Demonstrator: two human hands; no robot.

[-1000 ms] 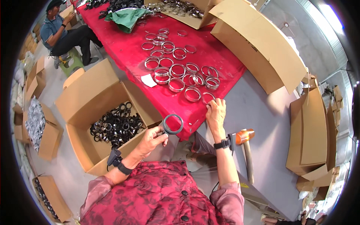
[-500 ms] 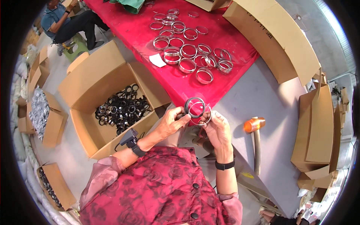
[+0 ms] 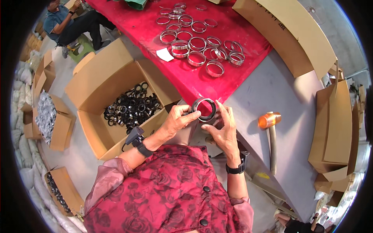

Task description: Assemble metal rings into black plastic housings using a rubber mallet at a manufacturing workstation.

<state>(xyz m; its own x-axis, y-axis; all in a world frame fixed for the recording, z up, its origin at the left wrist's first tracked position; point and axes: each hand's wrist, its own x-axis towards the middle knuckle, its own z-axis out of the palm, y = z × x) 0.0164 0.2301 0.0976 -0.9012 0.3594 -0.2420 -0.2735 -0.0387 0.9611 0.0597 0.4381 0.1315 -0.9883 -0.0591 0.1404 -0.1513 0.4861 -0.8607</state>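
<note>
In front of me, my left hand (image 3: 178,121) pinches a black ring (image 3: 213,112) between thumb and fingers. A thin bright metal ring (image 3: 196,104) appears to lie against it, within the black rim; how far it is seated I cannot tell. My right hand (image 3: 225,133) is beside the ring's right side, thumb and forefinger spread apart around its edge. Whether the forefinger touches the rim is unclear. Beyond my hands, several loose metal rings (image 3: 215,75) lie on the red-covered table (image 3: 182,81).
A cardboard box (image 3: 91,134) of black rings (image 3: 134,105) stands at the left. On the grey surface at right lies a mallet (image 3: 272,149) with an orange head. Large cartons (image 3: 289,42) border the right. A seated person (image 3: 64,25) is at far left.
The metal ring has gone from my right fingers onto the black ring in my left hand. My right thumb and forefinger have spread apart. The view has shifted slightly.
</note>
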